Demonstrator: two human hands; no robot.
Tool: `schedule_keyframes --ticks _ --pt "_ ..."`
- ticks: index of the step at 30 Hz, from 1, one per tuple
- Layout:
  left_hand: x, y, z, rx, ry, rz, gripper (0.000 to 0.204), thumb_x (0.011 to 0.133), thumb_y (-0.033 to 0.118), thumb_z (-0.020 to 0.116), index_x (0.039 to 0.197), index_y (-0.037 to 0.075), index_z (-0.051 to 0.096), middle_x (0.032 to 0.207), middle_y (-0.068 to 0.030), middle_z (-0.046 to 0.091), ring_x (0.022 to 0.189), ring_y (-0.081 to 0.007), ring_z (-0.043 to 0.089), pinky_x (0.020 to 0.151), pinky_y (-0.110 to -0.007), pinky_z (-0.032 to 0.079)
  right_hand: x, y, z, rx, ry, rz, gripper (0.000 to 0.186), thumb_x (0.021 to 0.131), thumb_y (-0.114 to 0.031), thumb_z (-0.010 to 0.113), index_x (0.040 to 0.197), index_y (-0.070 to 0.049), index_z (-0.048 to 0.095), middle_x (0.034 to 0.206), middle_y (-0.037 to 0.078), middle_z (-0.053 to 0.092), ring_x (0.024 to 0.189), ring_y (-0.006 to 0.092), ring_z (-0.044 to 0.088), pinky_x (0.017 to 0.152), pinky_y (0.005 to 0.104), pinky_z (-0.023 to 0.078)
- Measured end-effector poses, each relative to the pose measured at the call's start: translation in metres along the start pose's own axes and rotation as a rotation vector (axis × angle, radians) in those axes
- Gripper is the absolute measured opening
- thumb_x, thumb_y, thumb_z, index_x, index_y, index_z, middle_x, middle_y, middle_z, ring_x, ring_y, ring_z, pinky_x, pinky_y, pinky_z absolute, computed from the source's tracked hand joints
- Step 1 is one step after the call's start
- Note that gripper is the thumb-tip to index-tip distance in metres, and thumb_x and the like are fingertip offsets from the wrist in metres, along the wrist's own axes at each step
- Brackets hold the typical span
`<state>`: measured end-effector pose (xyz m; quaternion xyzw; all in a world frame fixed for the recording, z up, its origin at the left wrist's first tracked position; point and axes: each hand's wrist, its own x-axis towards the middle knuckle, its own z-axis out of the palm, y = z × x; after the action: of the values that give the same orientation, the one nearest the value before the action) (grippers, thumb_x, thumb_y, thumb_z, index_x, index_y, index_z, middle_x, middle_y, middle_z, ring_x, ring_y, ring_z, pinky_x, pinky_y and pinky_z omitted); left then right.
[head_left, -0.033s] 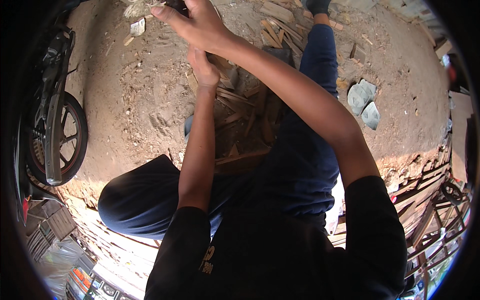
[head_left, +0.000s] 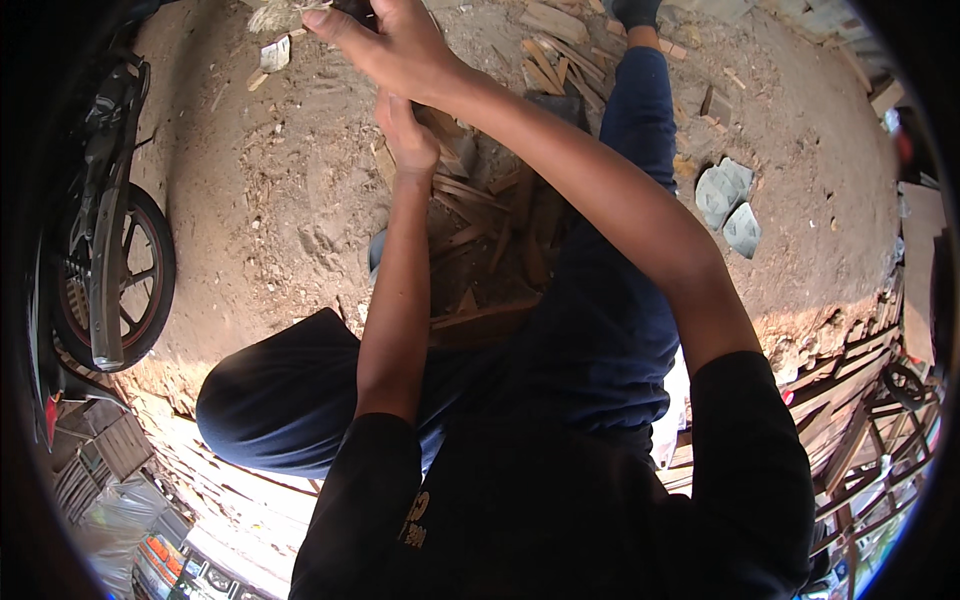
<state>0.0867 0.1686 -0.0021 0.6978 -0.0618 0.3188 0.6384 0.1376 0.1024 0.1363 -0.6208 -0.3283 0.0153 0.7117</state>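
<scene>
My right hand (head_left: 405, 50) reaches to the top edge of the picture, its arm crossing over toward the left. The thumb points left and its tip meets a pale, bristly bundle of fibres (head_left: 275, 17). Something dark shows between thumb and palm; the other fingers are mostly cut off or hidden. Just below, my left hand (head_left: 410, 140) is partly covered by the right wrist, and its fingers cannot be seen. Split wood pieces (head_left: 470, 195) lie on the ground close to both hands.
A motorcycle wheel (head_left: 128, 280) stands at the left. Grey-green flat pieces (head_left: 722, 195) lie on the dirt floor at the right, beyond my stretched leg (head_left: 640, 120). More wood strips (head_left: 560, 65) are scattered ahead. A pale scrap (head_left: 275, 54) lies near the fibre bundle.
</scene>
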Motion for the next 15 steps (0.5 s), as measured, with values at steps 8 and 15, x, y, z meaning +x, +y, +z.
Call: schedule_keyframes --ticks 8,15 --pt "-0.0004 0.0014 0.0065 -0.011 0.021 0.022 0.047 0.101 0.033 0.033 0.121 -0.007 0.05 0.109 -0.0157 0.059 0.101 -0.0231 0.055 0.089 -0.034 0.042 0.0016 0.0114 0.0071 0.044 0.089 -0.097 0.032 0.095 -0.023 0.059 0.117 -0.001 0.052 0.084 0.007 0.062 0.068 0.0132 0.057 0.058 0.0287 0.047" --pt "-0.0016 0.0037 0.0058 -0.004 0.012 0.023 0.045 0.102 0.03 0.034 0.124 -0.006 0.048 0.108 -0.0153 0.06 0.1 -0.022 0.056 0.088 -0.033 0.043 0.0017 0.0093 0.0057 0.043 0.06 -0.036 0.033 0.094 -0.022 0.06 0.119 -0.001 0.053 0.083 0.005 0.061 0.067 0.0128 0.057 0.057 0.0274 0.048"
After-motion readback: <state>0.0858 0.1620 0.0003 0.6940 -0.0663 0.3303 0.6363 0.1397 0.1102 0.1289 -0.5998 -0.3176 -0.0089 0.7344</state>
